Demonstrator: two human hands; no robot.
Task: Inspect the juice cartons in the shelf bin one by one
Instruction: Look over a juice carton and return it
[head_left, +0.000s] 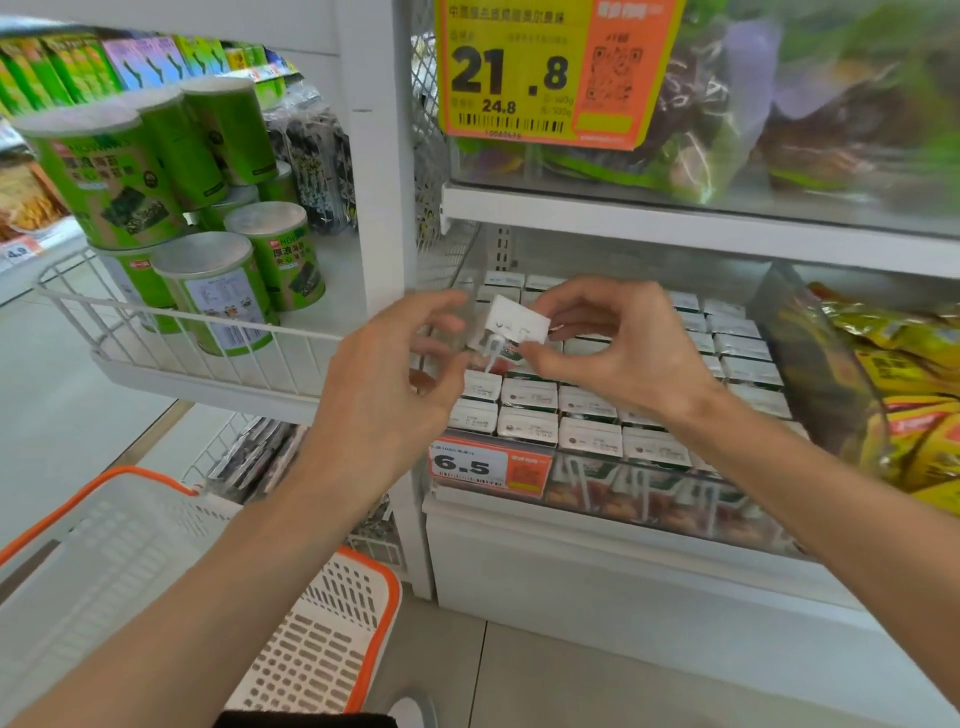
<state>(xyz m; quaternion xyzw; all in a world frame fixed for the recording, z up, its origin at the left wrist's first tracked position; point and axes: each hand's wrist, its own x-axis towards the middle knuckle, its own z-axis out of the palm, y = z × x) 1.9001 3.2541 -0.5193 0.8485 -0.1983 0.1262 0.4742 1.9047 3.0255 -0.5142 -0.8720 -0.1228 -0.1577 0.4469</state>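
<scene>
Juice carton (517, 323) is held above shelf bin (519, 514), pinched at its end by right grip (618, 348), leaving faces exposed for checking. Left grip (395, 374) is curled loosely beside carton; whether it holds cannot be told, blurred. Other cartons (530, 426) are packed below grip.

Both bare forearms reach inward, the left from 7 o'clock, the right from 4 o'clock. Right hand (618, 343) pinches a carton (517, 323) from its 3 o'clock side, forefinger above and thumb below. Left hand (384, 374), fingers loosely curled, sits at its 9 o'clock; contact is blurred.
</scene>
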